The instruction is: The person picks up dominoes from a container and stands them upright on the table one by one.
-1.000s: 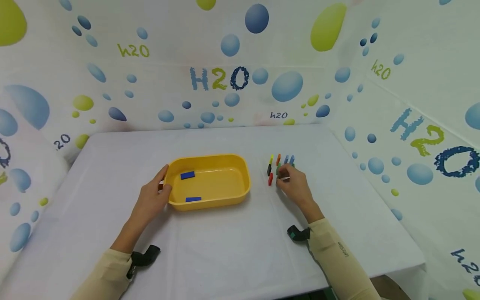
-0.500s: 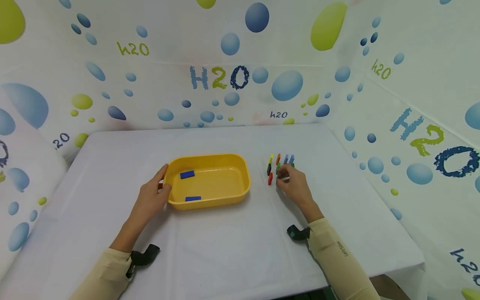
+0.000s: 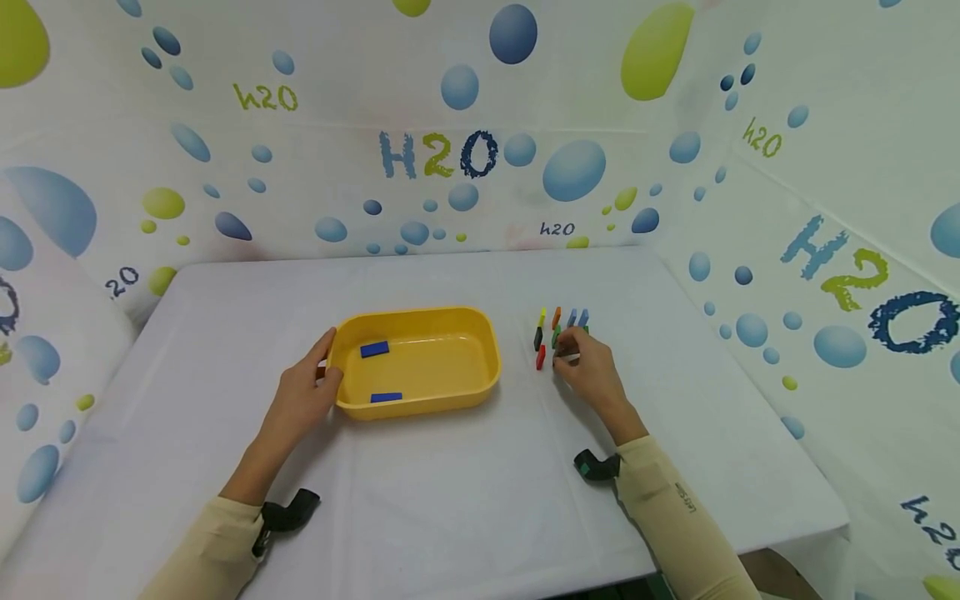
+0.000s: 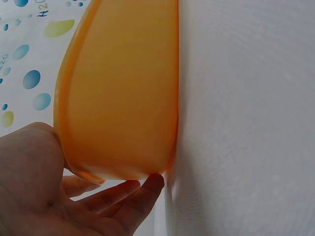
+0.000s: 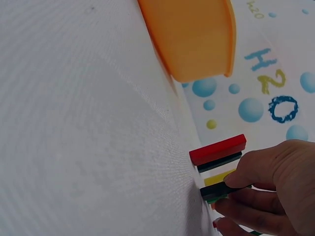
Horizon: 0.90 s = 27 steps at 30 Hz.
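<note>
My left hand (image 3: 303, 396) holds the left end of a shallow yellow plastic tray (image 3: 491, 358). In the left wrist view, its fingers (image 4: 140, 201) touch the tray's outer end wall. Inside lie two blue blocks, one toward the back (image 3: 375, 349) and one near the front wall (image 3: 386, 397). Right of the tray, my right hand (image 3: 592, 375) is among small coloured blocks. In the right wrist view, its thumb and fingers pinch a dark block (image 5: 214, 191) whose lower end is at the tabletop. A red block (image 5: 218, 150) stands upright close by.
Behind or beside the right hand stand a black block (image 3: 537, 338), a yellow one (image 3: 542, 317), an orange one (image 3: 557, 317), blue ones (image 3: 583, 318) and green ones (image 3: 557, 335). A white cloth covers the table (image 3: 450, 500); printed sheets (image 3: 322, 183) rise at its back and sides.
</note>
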Available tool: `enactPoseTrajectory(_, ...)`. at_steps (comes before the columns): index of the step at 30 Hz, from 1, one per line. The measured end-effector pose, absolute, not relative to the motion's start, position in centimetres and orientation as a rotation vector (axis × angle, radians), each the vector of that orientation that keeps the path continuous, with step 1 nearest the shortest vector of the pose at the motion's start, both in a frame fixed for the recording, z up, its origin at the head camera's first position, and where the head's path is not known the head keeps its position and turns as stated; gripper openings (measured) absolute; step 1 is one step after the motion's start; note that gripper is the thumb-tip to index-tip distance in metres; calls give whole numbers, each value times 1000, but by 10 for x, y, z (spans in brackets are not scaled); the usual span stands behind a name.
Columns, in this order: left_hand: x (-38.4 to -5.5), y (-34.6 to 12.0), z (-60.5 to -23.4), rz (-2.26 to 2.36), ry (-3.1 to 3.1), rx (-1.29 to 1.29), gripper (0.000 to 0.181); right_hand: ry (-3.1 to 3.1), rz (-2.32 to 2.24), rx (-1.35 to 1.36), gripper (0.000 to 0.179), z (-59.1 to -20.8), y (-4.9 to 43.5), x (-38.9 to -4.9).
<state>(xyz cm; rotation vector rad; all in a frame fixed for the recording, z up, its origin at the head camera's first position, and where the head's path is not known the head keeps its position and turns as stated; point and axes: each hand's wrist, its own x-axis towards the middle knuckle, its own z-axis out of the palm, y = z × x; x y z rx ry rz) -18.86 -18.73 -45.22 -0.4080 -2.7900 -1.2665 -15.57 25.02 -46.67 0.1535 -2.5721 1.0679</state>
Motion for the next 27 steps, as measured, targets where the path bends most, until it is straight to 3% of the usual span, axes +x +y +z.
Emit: enactPoseTrajectory(27, -187, -188, -452, -1285, -2775, -400, 65, -2256, 942, 104, 19, -448, 238, -146)
